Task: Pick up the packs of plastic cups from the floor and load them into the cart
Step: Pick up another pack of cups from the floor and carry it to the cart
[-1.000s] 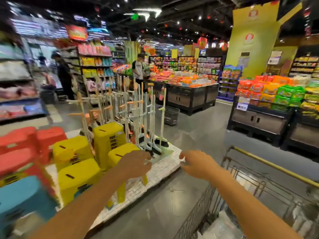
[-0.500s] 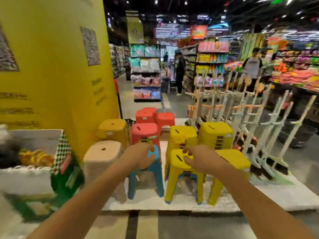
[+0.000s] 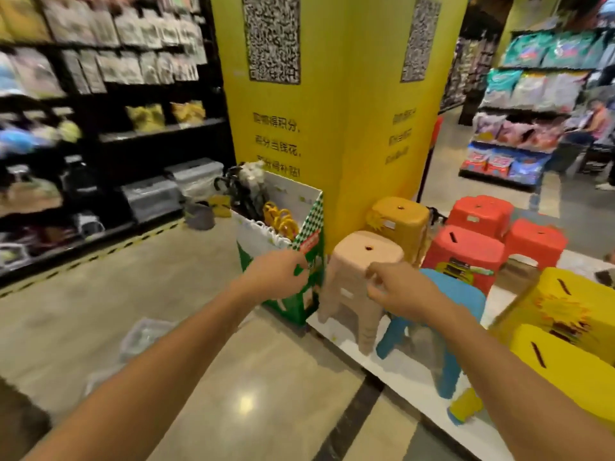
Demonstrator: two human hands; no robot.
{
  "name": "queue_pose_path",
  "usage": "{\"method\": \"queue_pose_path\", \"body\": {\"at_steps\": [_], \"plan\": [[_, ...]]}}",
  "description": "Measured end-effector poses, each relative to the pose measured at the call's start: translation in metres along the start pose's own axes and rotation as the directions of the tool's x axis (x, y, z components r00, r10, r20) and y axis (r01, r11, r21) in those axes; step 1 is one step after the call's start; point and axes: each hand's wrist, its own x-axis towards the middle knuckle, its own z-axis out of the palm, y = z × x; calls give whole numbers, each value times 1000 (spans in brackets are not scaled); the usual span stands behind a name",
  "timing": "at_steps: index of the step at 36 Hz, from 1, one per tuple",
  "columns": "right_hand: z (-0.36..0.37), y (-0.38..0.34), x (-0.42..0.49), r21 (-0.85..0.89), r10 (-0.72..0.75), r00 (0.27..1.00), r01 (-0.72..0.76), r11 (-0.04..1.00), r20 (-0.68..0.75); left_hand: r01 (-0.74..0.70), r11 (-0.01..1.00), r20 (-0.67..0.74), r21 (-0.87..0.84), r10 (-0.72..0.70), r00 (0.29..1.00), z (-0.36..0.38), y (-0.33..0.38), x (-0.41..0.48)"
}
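Change since the earlier frame: view has swung left; yellow pillar [image 3: 332, 111] now centre, stools shifted right.

Left hand [image 3: 276, 274]: raised, fingers loosely curled, holding nothing.

Right hand [image 3: 396, 287]: raised, half-closed, empty.

Clear plastic-wrapped packs of cups [image 3: 143, 337]: on the floor, lower left, blurred, well apart from both hands. Judged light, crinkly, slippery, crushable; best held across the middle with both palms.

Beige plastic stool [image 3: 362, 261]: just beyond the hands.

Green cardboard display bin [image 3: 299, 257]: against the pillar.

Cart: not in view.
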Motion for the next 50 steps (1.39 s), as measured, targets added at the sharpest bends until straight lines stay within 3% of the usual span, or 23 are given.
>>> {"method": "queue_pose_path", "body": {"at_steps": [8,21,27,34,50], "plan": [[20,-45,45,-12,-261,964,262,965,46,319,946,-74,-49,-322,944,0,-44,-55],[78,-181,95,30,-544,816,550,835,193,685,725,-73,-67,-689,721,1,-139,-181],[117,-263,118,29,-619,744,634,773,253,754,648,-93,-108,-762,641,5,-194,-225],[153,-359,157,45,-644,713,660,750,275,798,581,-59,-163,-813,580,2,-283,-264],[247,-487,245,140,-569,744,559,817,350,830,506,75,-232,-842,534,22,-469,-261]]}}
